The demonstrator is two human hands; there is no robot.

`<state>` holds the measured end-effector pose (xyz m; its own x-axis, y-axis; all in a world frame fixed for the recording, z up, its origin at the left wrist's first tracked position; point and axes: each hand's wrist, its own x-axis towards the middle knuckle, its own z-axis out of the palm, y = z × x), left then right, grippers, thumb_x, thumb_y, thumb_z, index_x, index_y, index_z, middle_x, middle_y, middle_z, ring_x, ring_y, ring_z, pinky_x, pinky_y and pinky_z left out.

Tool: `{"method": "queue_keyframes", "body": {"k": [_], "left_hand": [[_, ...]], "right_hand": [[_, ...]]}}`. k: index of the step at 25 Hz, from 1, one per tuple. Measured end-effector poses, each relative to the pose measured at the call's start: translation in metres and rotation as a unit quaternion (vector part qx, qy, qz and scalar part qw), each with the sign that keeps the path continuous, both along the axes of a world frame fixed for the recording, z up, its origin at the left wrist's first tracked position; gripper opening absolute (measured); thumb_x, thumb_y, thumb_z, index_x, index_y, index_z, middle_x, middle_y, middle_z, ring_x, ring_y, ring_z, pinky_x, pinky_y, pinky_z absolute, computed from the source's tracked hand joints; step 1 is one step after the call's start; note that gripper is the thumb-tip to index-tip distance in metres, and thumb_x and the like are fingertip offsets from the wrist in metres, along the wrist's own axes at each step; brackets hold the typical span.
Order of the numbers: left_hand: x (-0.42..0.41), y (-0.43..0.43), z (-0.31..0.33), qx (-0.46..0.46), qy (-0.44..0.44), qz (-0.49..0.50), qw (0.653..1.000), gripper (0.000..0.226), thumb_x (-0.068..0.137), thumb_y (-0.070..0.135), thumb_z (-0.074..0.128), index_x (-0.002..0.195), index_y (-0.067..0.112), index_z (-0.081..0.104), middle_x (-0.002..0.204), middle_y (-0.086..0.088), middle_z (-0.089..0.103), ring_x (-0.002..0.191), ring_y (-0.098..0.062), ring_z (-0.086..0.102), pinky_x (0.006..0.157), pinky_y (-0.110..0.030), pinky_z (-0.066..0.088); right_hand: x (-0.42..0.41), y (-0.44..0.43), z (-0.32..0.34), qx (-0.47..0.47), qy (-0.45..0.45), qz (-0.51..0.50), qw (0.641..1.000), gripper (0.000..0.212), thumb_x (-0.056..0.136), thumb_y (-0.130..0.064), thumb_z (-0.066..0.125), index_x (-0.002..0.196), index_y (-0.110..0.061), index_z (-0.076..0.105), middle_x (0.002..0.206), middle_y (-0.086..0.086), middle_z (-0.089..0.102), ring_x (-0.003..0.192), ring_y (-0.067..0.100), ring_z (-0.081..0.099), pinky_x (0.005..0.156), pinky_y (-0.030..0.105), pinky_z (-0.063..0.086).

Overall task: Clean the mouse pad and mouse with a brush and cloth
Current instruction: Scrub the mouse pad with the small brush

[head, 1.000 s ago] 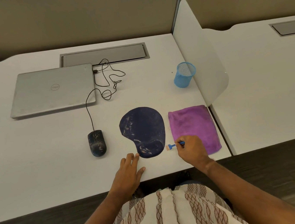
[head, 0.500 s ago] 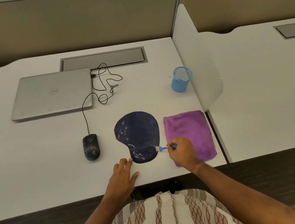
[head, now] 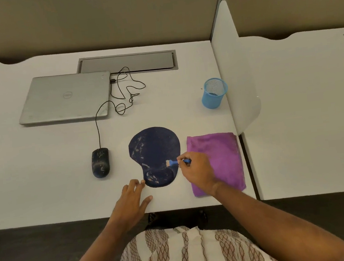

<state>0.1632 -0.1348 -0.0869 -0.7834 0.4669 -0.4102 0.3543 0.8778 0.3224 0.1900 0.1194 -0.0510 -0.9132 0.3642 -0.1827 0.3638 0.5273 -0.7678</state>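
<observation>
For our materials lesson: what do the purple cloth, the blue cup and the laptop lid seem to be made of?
Purple cloth: soft fabric, probably microfibre; matte, fuzzy surface.
Blue cup: fine mesh, likely painted metal wire; light shows through its wall.
Laptop lid: silver, dull sheen with faint scuffs; metal or metal-look plastic, cannot tell which.

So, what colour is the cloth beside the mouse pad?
Purple; the cloth shows best in the head view.

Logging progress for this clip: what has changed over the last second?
The right hand, gripping the small blue brush, moved left, carrying the bristles from the white desk onto the dark blue mouse pad. Left hand, black mouse and purple cloth stayed put.
</observation>
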Motion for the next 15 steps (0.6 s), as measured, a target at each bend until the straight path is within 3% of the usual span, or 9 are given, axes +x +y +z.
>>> {"method": "queue_keyframes", "body": {"k": [7,12,15], "left_hand": [[-0.001,0.004,0.003,-0.028,-0.001,-0.013,1.0,0.065,0.098,0.057,0.037,0.153,0.024,0.025,0.156,0.003,0.023,0.139,-0.018,0.031,0.109,-0.033,0.039],[-0.008,-0.002,0.0,-0.024,-0.008,-0.043,0.999,0.065,0.098,0.058,0.035,0.153,0.025,0.022,0.157,0.004,0.021,0.14,-0.016,0.031,0.11,-0.031,0.038],[-0.014,-0.009,-0.001,-0.012,-0.014,-0.068,0.998,0.067,0.097,0.061,0.034,0.152,0.025,0.024,0.156,0.005,0.023,0.138,-0.015,0.034,0.108,-0.031,0.04]], "right_hand": [[0.012,0.004,-0.016,0.071,-0.086,0.069,0.991,0.016,0.095,-0.025,0.059,0.098,-0.015,0.07,0.088,0.001,0.07,0.074,0.014,0.062,0.073,0.026,0.057],[0.039,-0.001,-0.011,0.071,-0.103,0.041,0.991,0.013,0.096,-0.023,0.059,0.09,-0.015,0.067,0.075,-0.005,0.059,0.064,0.009,0.054,0.067,0.02,0.048],[0.046,-0.007,0.0,0.069,-0.066,-0.019,0.995,0.01,0.093,-0.021,0.064,0.088,-0.013,0.068,0.07,-0.015,0.054,0.06,0.002,0.051,0.062,0.009,0.042]]}}
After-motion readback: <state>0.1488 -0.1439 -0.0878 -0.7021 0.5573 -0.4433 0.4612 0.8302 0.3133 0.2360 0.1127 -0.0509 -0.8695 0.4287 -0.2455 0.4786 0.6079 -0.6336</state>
